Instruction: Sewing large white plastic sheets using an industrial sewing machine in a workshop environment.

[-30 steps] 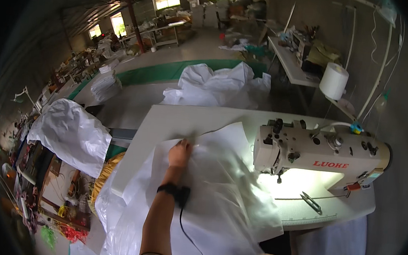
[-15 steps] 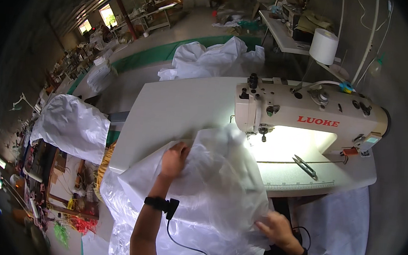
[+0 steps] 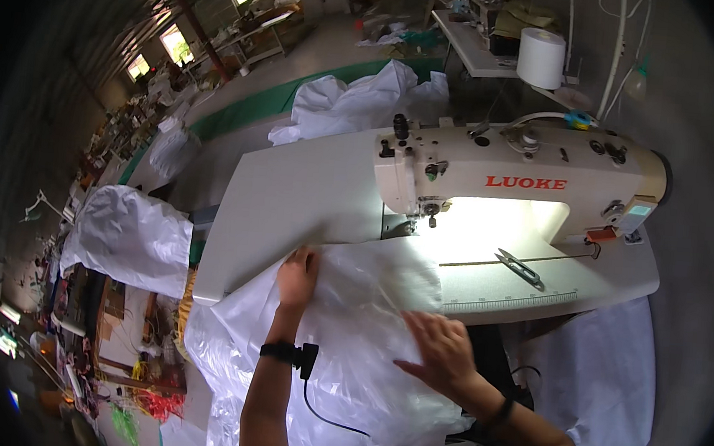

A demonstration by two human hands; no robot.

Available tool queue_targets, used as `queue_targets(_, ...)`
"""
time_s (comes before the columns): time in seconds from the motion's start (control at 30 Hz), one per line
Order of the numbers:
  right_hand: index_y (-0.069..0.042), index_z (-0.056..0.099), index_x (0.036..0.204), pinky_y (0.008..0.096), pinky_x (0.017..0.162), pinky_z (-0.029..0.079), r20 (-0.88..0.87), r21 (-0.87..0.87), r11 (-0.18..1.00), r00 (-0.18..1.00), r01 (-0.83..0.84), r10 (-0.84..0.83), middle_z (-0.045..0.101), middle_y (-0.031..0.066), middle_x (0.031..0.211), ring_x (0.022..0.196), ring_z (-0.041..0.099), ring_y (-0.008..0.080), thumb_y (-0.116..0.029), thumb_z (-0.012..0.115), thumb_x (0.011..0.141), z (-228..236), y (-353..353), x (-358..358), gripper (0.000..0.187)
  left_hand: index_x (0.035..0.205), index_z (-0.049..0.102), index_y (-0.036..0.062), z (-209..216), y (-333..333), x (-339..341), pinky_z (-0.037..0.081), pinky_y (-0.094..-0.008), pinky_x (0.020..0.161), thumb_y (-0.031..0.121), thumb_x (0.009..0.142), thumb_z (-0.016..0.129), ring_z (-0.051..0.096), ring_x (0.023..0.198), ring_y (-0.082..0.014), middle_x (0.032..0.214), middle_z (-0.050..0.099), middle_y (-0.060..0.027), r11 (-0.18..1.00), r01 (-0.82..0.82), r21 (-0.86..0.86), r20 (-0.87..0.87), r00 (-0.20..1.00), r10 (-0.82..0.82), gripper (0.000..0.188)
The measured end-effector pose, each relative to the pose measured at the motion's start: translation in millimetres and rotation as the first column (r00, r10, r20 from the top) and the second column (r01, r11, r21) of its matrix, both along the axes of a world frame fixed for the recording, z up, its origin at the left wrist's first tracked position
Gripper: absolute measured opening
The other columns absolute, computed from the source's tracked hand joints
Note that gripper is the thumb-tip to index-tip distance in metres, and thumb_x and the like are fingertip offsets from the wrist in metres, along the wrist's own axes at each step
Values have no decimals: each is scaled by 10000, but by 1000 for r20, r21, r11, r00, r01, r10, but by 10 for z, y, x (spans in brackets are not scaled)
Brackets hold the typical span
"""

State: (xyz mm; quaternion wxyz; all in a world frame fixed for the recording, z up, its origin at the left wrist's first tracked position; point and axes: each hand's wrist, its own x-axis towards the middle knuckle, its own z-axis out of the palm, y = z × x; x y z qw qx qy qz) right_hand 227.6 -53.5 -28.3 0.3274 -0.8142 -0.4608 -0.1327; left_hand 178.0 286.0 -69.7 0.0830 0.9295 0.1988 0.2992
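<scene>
A translucent white plastic sheet (image 3: 358,315) spreads over the front of the sewing machine's table and down over my lap. Its far edge reaches the lit needle area of the sewing machine (image 3: 512,172). My left hand (image 3: 298,275) is closed with curled fingers on the sheet's far left edge. Over the sheet's right part, my right hand (image 3: 443,351) is open, fingers stretched and thumb apart, the palm low against the material. Thread snips (image 3: 521,269) lie on the table under the machine's arm, right of the sheet.
The white machine table (image 3: 292,193) extends left and behind the sheet. White fabric (image 3: 367,98) is heaped beyond it, and another white piece (image 3: 130,234) hangs at left. A thread cone (image 3: 542,57) stands behind the machine. More white material (image 3: 596,384) hangs below the table at right.
My right hand has come up and left from the sheet's lower right edge onto its surface, fingers now stretched out. The sheet lies flatter. My left hand stays at its edge.
</scene>
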Motion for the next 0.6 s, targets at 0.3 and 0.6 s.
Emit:
queue_targets(0.3, -120, 654, 818, 394, 630, 496, -223, 23, 964, 941, 266, -255, 650, 69, 642, 613, 651, 262, -282, 637, 906, -382, 402, 764, 185, 898, 597, 14, 569, 126, 12, 492, -353, 608, 42, 901, 622, 608, 614, -264, 737, 637, -128, 987, 103, -119, 151, 985, -85, 37)
queue_targets(0.6, -123, 648, 807, 412, 605, 521, -272, -154, 942, 904, 299, -332, 666, 118, 652, 633, 675, 304, -362, 586, 938, -434, 684, 956, 280, 1037, 652, 62, 474, -782, 163, 545, -399, 841, -19, 744, 599, 658, 978, -274, 1090, 676, -94, 708, 703, 64, -85, 711, -698, 308)
